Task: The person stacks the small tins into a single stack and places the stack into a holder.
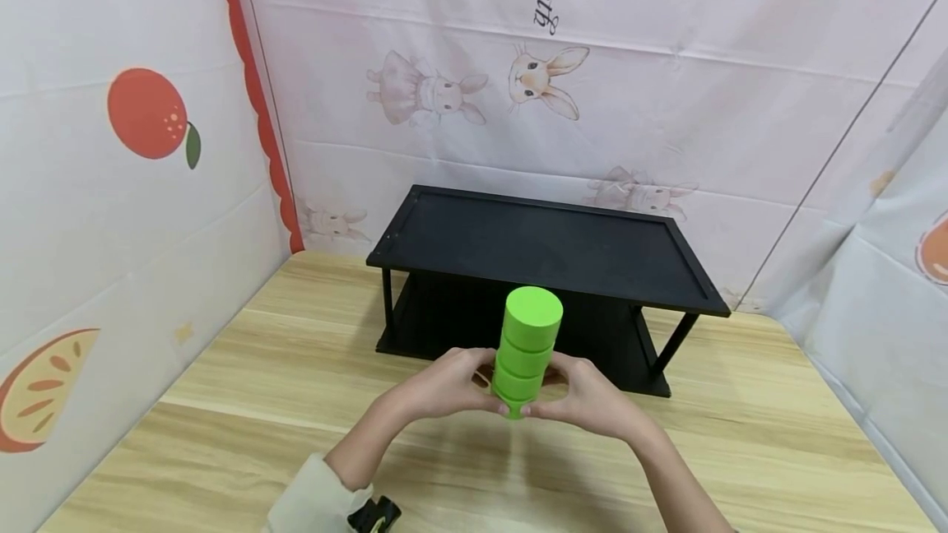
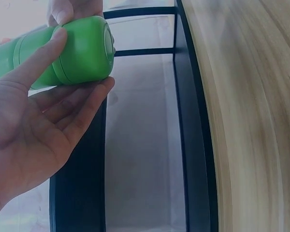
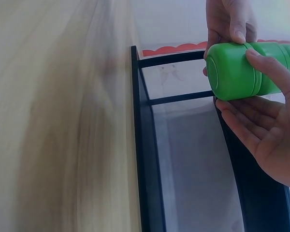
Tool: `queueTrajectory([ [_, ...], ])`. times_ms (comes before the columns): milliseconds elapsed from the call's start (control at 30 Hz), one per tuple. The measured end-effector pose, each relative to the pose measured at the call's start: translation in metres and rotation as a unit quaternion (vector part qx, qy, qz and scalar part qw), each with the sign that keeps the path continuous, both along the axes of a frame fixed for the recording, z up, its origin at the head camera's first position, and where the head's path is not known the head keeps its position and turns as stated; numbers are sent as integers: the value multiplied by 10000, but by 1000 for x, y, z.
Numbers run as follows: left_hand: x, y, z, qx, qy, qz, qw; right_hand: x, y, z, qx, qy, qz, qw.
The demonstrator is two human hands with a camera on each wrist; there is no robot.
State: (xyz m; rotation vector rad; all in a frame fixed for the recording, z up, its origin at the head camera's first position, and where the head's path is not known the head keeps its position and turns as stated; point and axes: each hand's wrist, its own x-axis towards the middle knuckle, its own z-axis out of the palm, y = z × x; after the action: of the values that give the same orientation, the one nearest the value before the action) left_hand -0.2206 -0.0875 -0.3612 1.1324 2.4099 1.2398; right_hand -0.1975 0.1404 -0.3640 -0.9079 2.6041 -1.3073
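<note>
Between both hands, a green bottle point(image 1: 525, 356) with grooves round its body and a flat top is held up, slightly tilted, in front of the black shelf point(image 1: 548, 249). My left hand point(image 1: 450, 385) grips its lower part from the left, thumb on the near side. From the right, my right hand point(image 1: 592, 400) grips the same part, its thumb close to the left one. Both wrist views show the rounded base of the bottle point(image 2: 87, 50) off the wooden table, with fingers curved along its far side.
The two-level black shelf stands on the wooden table point(image 1: 244, 442) near the back, its lower level point(image 1: 444, 315) partly hidden by the bottle and hands. Printed cloth walls point(image 1: 444, 15) enclose the table at the back, left and right.
</note>
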Motion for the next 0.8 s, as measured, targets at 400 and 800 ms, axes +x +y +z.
queueTrajectory([
  [400,-1,1,3,-16,24,34,10000,-1,0,2,-48,-33,-6,10000],
  [800,-4,3,4,22,-32,111,9999,-4,1,6,-12,94,-38,9999],
])
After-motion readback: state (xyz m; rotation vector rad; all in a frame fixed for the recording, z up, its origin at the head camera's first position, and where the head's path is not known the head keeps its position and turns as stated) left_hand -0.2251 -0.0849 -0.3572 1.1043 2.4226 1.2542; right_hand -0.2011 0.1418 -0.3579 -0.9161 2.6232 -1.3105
